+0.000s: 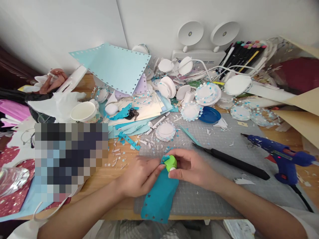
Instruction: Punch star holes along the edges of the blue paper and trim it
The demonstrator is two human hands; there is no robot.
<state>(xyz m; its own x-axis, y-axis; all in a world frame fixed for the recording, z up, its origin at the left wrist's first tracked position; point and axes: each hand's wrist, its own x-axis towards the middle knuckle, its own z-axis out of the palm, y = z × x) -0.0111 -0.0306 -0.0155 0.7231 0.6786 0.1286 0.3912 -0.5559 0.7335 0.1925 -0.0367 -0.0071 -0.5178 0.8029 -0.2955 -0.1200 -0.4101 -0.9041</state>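
My right hand (pixel 190 167) is closed around a small lime-green craft punch (pixel 170 162) with a white underside. Between the fingers of my left hand (pixel 143 176) is the upper end of a teal paper strip (pixel 159 196), and that end meets the punch. Small punched shapes run along the strip's lower edge, which hangs toward the table's front edge. Both hands are above the grey cutting mat (pixel 206 196). Behind them lies a white disc (pixel 165 131) ringed with tiny blue and white pieces, with paper scraps scattered around it.
To the right are a black-handled cutter (pixel 236 162) and a blue glue gun (pixel 281 152) with a cord. A blue lid (pixel 209 115), more decorated discs and stacked paper (pixel 139 113) crowd the back. At left stands a white paper cup (pixel 83 112) near a clear plastic container (pixel 13 179).
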